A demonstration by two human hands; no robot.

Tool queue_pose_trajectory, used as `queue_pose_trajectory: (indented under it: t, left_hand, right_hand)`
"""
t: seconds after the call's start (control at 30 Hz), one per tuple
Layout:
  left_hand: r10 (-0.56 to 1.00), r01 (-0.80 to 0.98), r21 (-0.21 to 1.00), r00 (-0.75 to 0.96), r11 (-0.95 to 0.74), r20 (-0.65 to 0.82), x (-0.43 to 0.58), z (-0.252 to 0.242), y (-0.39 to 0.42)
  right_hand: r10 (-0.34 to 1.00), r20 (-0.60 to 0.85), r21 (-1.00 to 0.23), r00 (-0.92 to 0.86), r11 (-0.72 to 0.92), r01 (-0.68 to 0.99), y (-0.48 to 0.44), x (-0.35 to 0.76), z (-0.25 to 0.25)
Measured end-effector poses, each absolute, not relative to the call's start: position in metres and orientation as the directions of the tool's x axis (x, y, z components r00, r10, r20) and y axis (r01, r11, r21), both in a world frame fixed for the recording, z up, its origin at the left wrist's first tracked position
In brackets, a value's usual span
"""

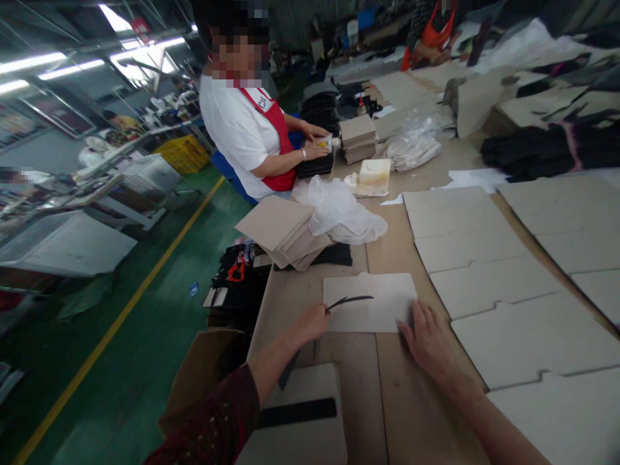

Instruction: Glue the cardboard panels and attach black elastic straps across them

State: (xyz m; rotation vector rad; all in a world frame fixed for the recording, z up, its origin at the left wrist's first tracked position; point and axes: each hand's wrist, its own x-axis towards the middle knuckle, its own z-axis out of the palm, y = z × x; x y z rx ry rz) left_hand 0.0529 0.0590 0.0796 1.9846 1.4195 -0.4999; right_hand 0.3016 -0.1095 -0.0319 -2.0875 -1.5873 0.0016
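My left hand (pixel 312 324) is closed around thin black strips (pixel 357 299); their narrow ends stick out over a pale cardboard sheet (pixel 371 318), while a wider dark end hangs below the wrist. At the sheet's right edge rests my right hand (pixel 430 337), thumb and fingers apart, touching the edge and grasping nothing that I can see. The sheet lies flat on the brown table (pixel 356 368). Nearer to me, below my left forearm, is another pale board (pixel 320 378) with a wide black strip (pixel 303 412) across it.
Overlapping cardboard sheets (pixel 527 336) run in rows along the right. Ahead stand a cardboard stack (pixel 281 226) and a crumpled plastic bag (pixel 346 213). Across the table's left edge, a co-worker in a red apron (pixel 278 132) handles dark pieces. An open carton (pixel 186 374) sits beside the table.
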Motion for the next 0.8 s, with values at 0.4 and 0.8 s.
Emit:
queue_pose_trajectory:
  t: [0.4,0.8]
  left_hand:
    - [0.609,0.855,0.465,0.499,-0.229,-0.617,0.018,0.153,0.006]
    - [0.69,0.834,0.23,0.545,-0.501,-0.475,0.029,0.173,-0.058]
  right_hand:
    - [0.779,-0.141,-0.886,0.611,-0.375,0.273,-0.182,0.225,0.051]
    - [0.778,-0.587,-0.703,0.225,-0.351,-0.619,-0.167,0.222,0.136]
